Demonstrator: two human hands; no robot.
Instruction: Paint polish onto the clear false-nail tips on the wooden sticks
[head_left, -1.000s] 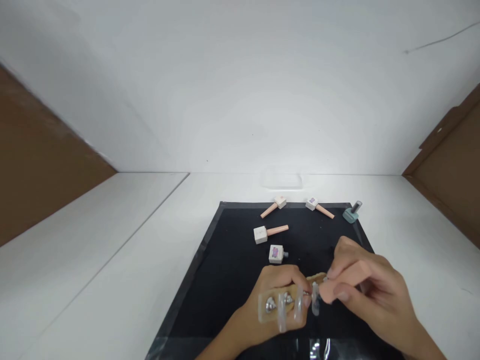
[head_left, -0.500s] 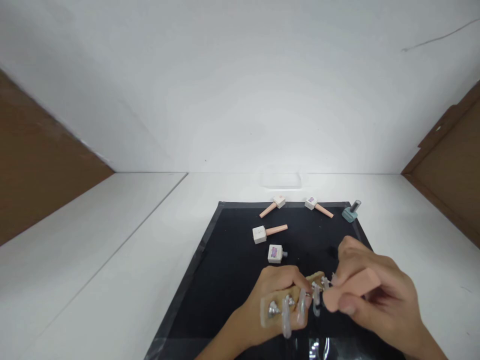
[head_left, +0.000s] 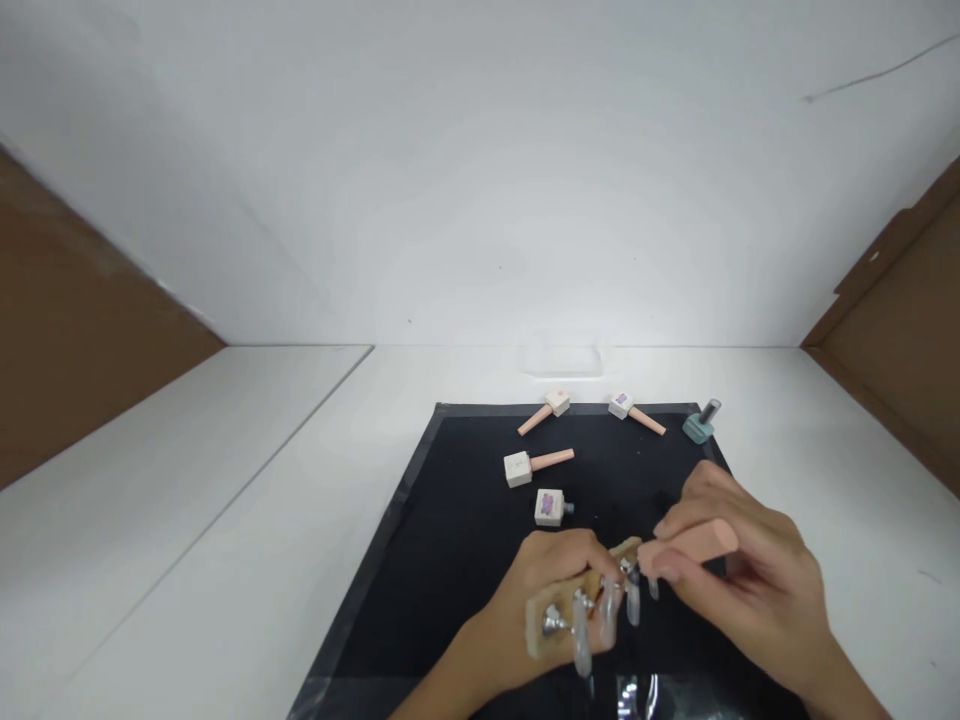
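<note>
My left hand (head_left: 502, 625) grips a tan nail-tip display stand (head_left: 534, 628) with silver holders, held up over the black mat. Several long, clear nail tips (head_left: 582, 640) hang from it in a row. Between the thumb and fingers of my right hand (head_left: 772, 590) is a peach nail polish brush cap (head_left: 697, 545), pointing at the stand's right end. The brush bristles are hidden behind the fingers and nail tips. A white square polish bottle (head_left: 549, 507) with a purple mark lies uncapped just beyond my left hand, its neck to the right.
Three capped white bottles with peach caps lie on the black mat (head_left: 420, 560): one left (head_left: 517, 469), one far middle (head_left: 556, 402), one far right (head_left: 621, 404). A teal bottle (head_left: 698, 428) stands at the mat's far right corner. Behind it all sits a clear tray (head_left: 562, 374) by the white wall.
My right hand has shifted slightly up and left, and the brush cap is now tilted flatter. The stand in my left hand has turned a little. The bottles stay where they were.
</note>
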